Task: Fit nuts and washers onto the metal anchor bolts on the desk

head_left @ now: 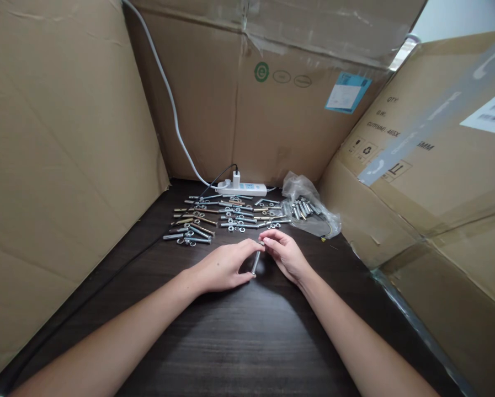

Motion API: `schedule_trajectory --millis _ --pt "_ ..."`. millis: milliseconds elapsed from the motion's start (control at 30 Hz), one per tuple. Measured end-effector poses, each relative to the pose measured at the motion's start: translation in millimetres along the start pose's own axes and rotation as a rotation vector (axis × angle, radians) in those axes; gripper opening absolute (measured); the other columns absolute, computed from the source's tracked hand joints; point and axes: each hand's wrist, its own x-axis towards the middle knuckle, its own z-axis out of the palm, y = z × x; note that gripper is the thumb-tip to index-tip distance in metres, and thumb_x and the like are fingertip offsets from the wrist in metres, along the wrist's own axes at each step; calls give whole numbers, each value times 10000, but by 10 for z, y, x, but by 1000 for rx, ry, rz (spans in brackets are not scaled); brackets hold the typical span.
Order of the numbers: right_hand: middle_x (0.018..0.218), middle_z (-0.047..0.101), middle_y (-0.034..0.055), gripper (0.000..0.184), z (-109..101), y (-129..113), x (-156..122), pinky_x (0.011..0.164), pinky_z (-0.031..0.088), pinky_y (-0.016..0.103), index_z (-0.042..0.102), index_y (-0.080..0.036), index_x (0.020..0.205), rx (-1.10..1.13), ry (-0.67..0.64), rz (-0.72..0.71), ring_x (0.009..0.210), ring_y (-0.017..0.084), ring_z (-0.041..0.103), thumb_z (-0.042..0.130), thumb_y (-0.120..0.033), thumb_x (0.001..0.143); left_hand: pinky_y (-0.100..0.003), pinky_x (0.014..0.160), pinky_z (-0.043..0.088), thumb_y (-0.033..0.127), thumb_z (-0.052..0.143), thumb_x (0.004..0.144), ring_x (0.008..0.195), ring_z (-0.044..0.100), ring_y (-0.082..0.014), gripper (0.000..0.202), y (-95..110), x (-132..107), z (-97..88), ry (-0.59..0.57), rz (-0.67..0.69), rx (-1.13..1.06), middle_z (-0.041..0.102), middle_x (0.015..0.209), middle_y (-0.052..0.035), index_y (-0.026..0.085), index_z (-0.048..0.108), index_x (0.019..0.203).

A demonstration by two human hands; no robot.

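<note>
Pinching a slender metallic bolt [256,262]

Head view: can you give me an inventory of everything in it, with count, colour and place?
Held rod: one, silver, between the hands
Loose rods: many, silver and brass-toned, in rows beyond the hands
Nuts and rings: many, mostly silver, among the rows
Plastic bag: one, clear, back right, metal pieces inside
Power strip: one, white, table's back edge, white adapter plugged in
Cables: white down the back; black along the left
Cardboard walls: three sides, brown
Labels: blue-and-white, back wall; white, right wall
Table: one, dark brown, underneath
Left hand: one, gripping the rod
Right hand: one, fingertips at its far end
</note>
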Motion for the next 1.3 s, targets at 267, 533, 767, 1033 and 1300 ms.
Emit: schedule_trajectory --millis 267,533,767,1033,1300 --pt "806 626 12 199 -8 10 0 713 443 265 693 -188 801 -2 -3 12 706 124 529 748 -327 671 -276 768 468 183 602 773 874 597 -169 509 4 12 -11 -6 22 10 547 1192 -27 263 412 1239" --pt "795 626 -5 162 -14 18 1 707 436 240 684 -194 827 32 -50 19 687 98 532 733 -292 707 -307 756 472 204 612 752 824 611 -198 678 -23 -7 47 48 -34 14 595 987 -33 243 259 1330" --pt "812 632 -2 165 36 2 -26 714 441 237 672 -191 842 46 -83 36 727 105 553 736 -270 711 -320 735 480 253 641 723 836 595 -199 628 -48 -2 63 65 -6 27 498 1131 -65 248 323 1264" --pt "843 616 3 181 35 58 -42 740 444 251 663 -187 888 6 -144 33 731 106 539 720 -259 731 -363 756 484 263 656 692 870 590 -233 644 -100 -16 101 52 -17 98 443 1094 -71 236 315 1238" --pt "934 643 31 218 78 56 -52 751 447 274 676 -192 937 -12 -174 64 783 130 564 691 -312 756 -354 751 486 226 632 699 869 581 -223 665 -115 -13 110 69 5 119 414 1099 -70 235 265 1254"
